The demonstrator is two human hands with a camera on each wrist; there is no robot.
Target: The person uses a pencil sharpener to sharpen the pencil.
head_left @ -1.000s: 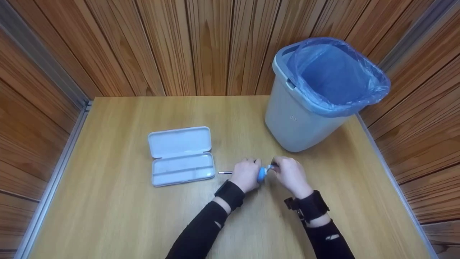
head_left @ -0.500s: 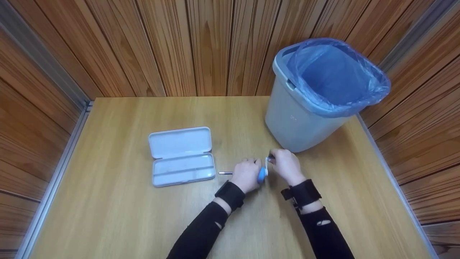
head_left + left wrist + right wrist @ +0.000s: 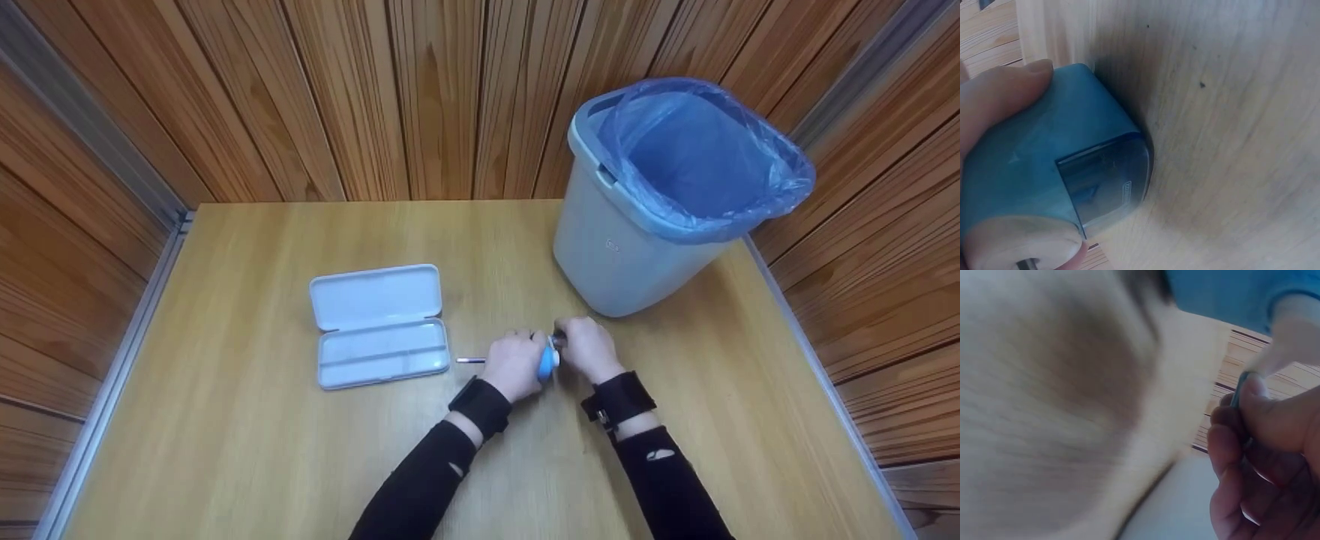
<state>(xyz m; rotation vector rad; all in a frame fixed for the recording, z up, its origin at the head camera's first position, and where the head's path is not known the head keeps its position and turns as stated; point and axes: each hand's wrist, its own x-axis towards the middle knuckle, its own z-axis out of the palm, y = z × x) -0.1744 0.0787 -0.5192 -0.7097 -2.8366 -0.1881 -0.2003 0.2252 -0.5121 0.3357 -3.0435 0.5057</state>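
On the table, my left hand (image 3: 514, 365) holds a blue crank pencil sharpener (image 3: 546, 364) steady. In the left wrist view, a thumb lies along the blue body of the sharpener (image 3: 1033, 152), above its see-through shavings drawer (image 3: 1109, 183). A pencil (image 3: 470, 361) sticks out to the left from under that hand; its other end is hidden. My right hand (image 3: 590, 351) is close beside the sharpener's right side. In the right wrist view, its thumb and fingers pinch the small dark crank handle (image 3: 1239, 390) at the end of the white crank arm (image 3: 1278, 354).
Left of the hands lies an opened pale pencil case (image 3: 382, 351) with its lid folded back. Behind the right hand stands a grey trash bin (image 3: 626, 251) lined with a blue bag (image 3: 697, 161). Wooden panels (image 3: 442, 97) wall the table's back and sides.
My right hand has swung the crank around, first up and away, then back in toward the sharpener. The left hand, sharpener and pencil have stayed in place.
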